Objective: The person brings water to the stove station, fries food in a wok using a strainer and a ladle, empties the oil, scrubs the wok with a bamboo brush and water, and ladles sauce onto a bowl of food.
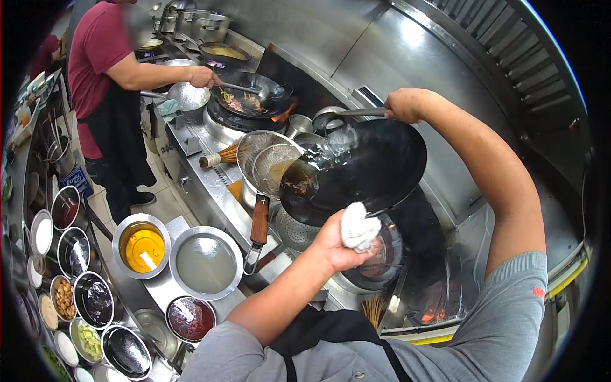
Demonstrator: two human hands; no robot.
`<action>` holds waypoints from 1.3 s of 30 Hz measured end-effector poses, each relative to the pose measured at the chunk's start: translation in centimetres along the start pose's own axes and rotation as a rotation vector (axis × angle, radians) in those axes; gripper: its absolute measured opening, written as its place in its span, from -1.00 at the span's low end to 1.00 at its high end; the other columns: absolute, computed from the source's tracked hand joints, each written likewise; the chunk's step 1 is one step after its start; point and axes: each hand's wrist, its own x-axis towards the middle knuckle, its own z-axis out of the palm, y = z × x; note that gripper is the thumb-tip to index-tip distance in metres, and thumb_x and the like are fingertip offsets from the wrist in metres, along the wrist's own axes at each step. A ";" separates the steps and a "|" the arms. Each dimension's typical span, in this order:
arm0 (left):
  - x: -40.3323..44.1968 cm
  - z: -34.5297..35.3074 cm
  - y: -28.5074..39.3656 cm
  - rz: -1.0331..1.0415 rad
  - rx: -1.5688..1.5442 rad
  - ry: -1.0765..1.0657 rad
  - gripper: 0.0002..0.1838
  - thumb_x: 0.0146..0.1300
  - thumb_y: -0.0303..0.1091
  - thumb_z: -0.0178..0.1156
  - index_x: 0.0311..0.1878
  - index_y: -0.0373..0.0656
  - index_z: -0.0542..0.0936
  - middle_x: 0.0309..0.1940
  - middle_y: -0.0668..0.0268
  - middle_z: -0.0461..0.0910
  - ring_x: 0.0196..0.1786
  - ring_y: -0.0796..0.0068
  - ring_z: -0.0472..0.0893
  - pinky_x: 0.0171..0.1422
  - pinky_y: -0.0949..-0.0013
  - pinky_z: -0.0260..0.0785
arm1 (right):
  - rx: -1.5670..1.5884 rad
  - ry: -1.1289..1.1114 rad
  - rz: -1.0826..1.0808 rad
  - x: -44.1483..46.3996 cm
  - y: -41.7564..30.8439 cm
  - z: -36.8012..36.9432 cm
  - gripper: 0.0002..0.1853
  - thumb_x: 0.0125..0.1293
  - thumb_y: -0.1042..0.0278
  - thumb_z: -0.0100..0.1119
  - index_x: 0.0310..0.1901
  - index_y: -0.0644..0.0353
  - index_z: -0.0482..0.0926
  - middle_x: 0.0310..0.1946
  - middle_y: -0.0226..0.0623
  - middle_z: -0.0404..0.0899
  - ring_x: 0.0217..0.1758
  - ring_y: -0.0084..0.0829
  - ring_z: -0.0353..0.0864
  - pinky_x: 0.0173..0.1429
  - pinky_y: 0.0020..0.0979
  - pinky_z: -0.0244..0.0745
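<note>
My left hand [337, 245] is closed round a bunched white cloth [360, 228] at the near rim of a large black wok [375, 165]. The wok is lifted and tilted to the left, with liquid and some bits of food [298, 186] at its low edge. My right hand [407, 105] grips the long handle of a ladle [356, 113] above the wok's far rim; the ladle's bowl is near that rim. Beside the low edge, a round mesh strainer [258, 149] with a wooden handle [260, 219] rests over a metal pot. Below the wok is a burner [382, 254].
A co-worker [105, 70] at the left works a second wok [264, 89] over flame. Bowls of yellow oil [141, 249], cloudy liquid [207, 262] and red sauce [191, 318] stand at the front left. A bamboo brush [219, 156] lies beside the strainer; steel wall panels rise behind.
</note>
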 end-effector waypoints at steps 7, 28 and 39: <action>1.8 -10.6 4.4 -0.079 -0.029 -0.294 -0.47 -0.05 -0.19 0.09 -0.04 -0.40 0.39 -0.53 0.30 0.35 -0.49 0.46 0.34 -0.42 0.42 0.21 | -0.137 0.273 0.189 -4.3 0.2 -4.6 -0.68 0.29 0.15 0.01 -0.05 0.14 0.55 -0.04 -0.24 0.56 0.05 -0.20 0.52 0.04 -0.21 0.45; 10.6 -17.8 -5.6 -0.222 0.932 0.619 -0.85 0.14 -0.38 0.00 -0.43 -0.25 0.50 -0.50 0.24 0.57 -0.54 0.42 0.57 -0.46 0.38 0.47 | 1.621 0.089 0.555 -7.3 5.9 34.1 -0.80 0.21 0.41 0.16 -0.29 0.44 0.49 -0.73 -0.32 0.36 -0.81 -0.54 0.26 -0.79 -0.42 0.18; 14.1 -25.2 -6.8 -0.408 0.665 0.644 -0.83 0.24 -0.32 -0.05 -0.38 -0.17 0.47 -0.50 0.26 0.56 -0.49 0.38 0.58 -0.33 0.27 0.53 | 1.407 -0.027 0.164 22.5 -9.4 36.6 -0.74 0.15 0.42 0.16 -0.64 0.34 0.50 -0.74 -0.19 0.49 -0.76 -0.35 0.47 -0.73 -0.28 0.27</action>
